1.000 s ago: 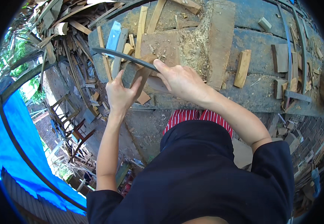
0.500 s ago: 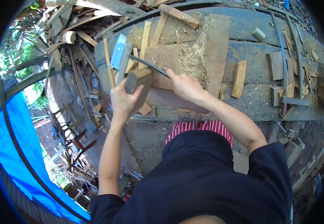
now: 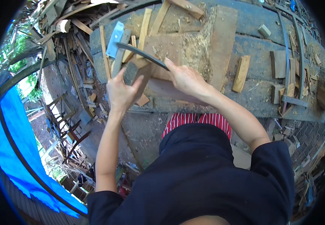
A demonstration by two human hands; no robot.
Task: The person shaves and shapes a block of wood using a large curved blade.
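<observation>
My right hand [image 3: 189, 78] is closed round the near end of a long, dark, slightly curved blade-like tool [image 3: 143, 53]; its handle is hidden in my fist. The tool reaches left over the far side of a thick wooden block [image 3: 142, 78]. My left hand [image 3: 122, 90] grips that block by its left end, thumb and fingers on either side of the greyish end face [image 3: 131, 72]. The block stands tilted at the left part of the workbench [image 3: 258, 48]. Beside its far side is a pale wood strip [image 3: 118, 62], with a light-blue flat piece [image 3: 115, 38] behind it.
A wide board [image 3: 224, 45] lies across the bench, sawdust [image 3: 198, 56] heaped beside it. To the right are a short wood piece [image 3: 241, 74], several offcuts and long metal strips [image 3: 300, 56]. Scrap wood [image 3: 78, 56] is piled left of the bench, beyond which hangs a blue tarp [image 3: 14, 138].
The blade-like tool's far end has shifted left and toward the far side across the block. My left hand keeps its grip. The whole view has shifted slightly.
</observation>
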